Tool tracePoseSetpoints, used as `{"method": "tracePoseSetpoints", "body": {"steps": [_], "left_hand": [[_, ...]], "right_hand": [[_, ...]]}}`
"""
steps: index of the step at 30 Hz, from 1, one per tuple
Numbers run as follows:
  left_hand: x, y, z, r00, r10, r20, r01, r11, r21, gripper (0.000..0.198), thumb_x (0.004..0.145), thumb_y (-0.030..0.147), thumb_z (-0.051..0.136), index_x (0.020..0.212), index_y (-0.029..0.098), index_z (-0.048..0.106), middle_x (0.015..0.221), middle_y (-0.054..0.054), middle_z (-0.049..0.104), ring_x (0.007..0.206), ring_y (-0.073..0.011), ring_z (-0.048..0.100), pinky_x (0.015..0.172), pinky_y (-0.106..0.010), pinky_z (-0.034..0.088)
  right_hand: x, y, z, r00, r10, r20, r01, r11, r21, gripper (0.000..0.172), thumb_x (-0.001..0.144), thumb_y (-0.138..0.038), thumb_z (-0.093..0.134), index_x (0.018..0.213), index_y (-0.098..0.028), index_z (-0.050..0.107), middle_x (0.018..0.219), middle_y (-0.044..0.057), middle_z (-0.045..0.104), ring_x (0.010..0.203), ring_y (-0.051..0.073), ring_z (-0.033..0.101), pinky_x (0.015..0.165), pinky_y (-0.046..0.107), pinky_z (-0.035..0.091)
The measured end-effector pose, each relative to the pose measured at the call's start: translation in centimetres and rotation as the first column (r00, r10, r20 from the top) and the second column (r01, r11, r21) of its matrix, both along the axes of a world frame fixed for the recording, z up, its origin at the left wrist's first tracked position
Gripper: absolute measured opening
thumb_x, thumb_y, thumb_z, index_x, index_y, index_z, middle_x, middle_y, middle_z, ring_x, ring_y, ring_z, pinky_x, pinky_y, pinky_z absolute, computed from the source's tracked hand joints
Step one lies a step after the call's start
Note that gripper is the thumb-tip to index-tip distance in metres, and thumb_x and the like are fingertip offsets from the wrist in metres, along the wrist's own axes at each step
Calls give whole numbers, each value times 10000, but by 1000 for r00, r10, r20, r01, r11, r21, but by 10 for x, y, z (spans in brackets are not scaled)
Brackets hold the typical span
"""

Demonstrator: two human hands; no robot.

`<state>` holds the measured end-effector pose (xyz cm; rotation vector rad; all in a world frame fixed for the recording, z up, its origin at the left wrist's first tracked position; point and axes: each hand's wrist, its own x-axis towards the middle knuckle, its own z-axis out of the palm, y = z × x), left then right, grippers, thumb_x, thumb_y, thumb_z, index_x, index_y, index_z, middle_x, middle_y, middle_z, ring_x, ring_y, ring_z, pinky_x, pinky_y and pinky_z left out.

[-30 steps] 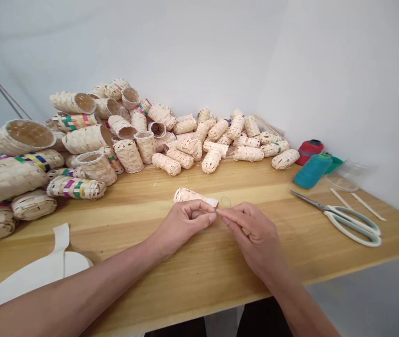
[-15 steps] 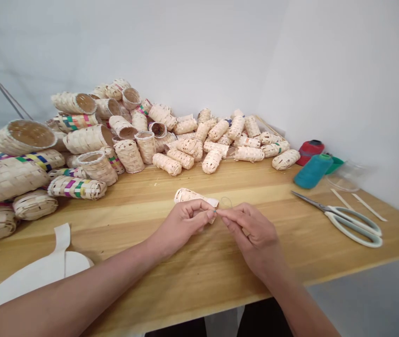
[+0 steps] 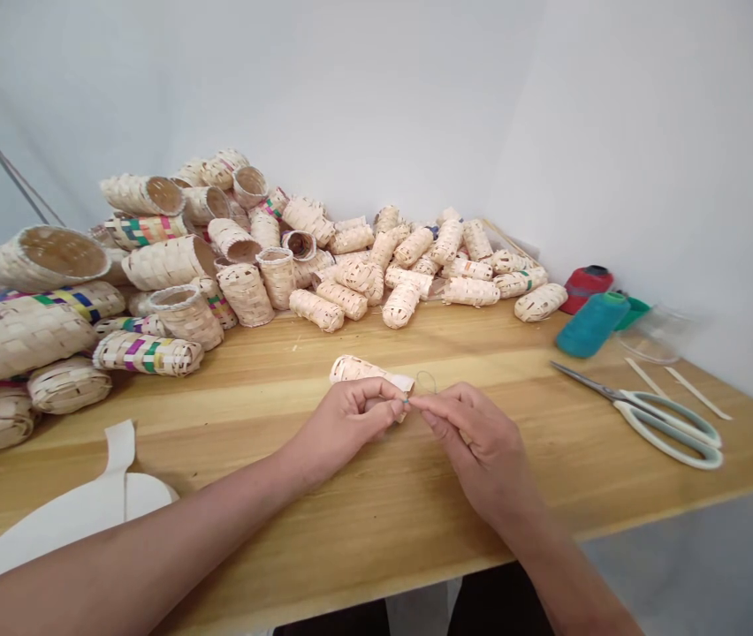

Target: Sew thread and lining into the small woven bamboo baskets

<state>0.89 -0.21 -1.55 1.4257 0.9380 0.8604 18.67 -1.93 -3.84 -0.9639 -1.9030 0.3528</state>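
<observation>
My left hand [image 3: 350, 428] is closed, with thumb and index finger pinching a tiny greenish bit of thread [image 3: 406, 401]. Fingertip to fingertip with it, my right hand [image 3: 482, 446] pinches at the same spot. A thin dark loop of the thread stands up just behind the right fingers; whether a needle is there is too small to tell. Behind my left hand a small pale woven basket [image 3: 364, 368] lies on its side on the table, its right end partly hidden by the fingers.
Many woven baskets [image 3: 244, 296] are heaped along the wall. Scissors [image 3: 648, 415], a teal thread cone [image 3: 592, 325], a red cone [image 3: 585, 287] and pale strips [image 3: 698, 392] lie at the right. A roll of white band [image 3: 85, 512] sits at the left on the wooden table [image 3: 270, 565].
Both hands stay pinched together at nearly the same spot. The view has shifted very slightly; nothing has been picked up or let go.
</observation>
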Motion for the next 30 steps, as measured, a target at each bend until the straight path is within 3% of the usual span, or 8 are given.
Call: {"method": "tracePoseSetpoints", "body": {"steps": [11,19,25,30], "left_hand": [[-2,1,2,989,4,-148,16,991,131,227,826,333,536,819,133,646,688,-4,556,625,-110,442,541,-215,296],[-2,2,1,982,17,-187,9,991,137,209,806,314,537,779,125,623,632,17,515,571,-92,388,524,-212,261],[-3,2,3,986,-6,-164,26,992,121,208,804,316,539,786,129,625,710,-14,571,651,-122,460,549,-222,291],[-2,2,3,991,5,-135,9,995,101,195,787,309,547,768,132,627,658,3,553,614,-114,450,543,-220,294]], "right_hand": [[1,0,-1,1000,-14,14,13,1000,28,237,903,-137,494,1022,-231,676,769,27,577,737,158,545,635,285,449],[2,1,-5,998,-36,48,33,998,49,254,897,-123,496,1023,-247,677,803,23,598,767,162,563,651,286,460],[2,0,-2,998,-26,49,25,999,27,261,905,-129,475,1024,-257,669,817,26,598,783,168,566,663,294,467],[1,0,0,1000,-15,20,15,1000,13,231,912,-148,477,1003,-243,668,799,25,587,766,162,565,655,280,461]]}}
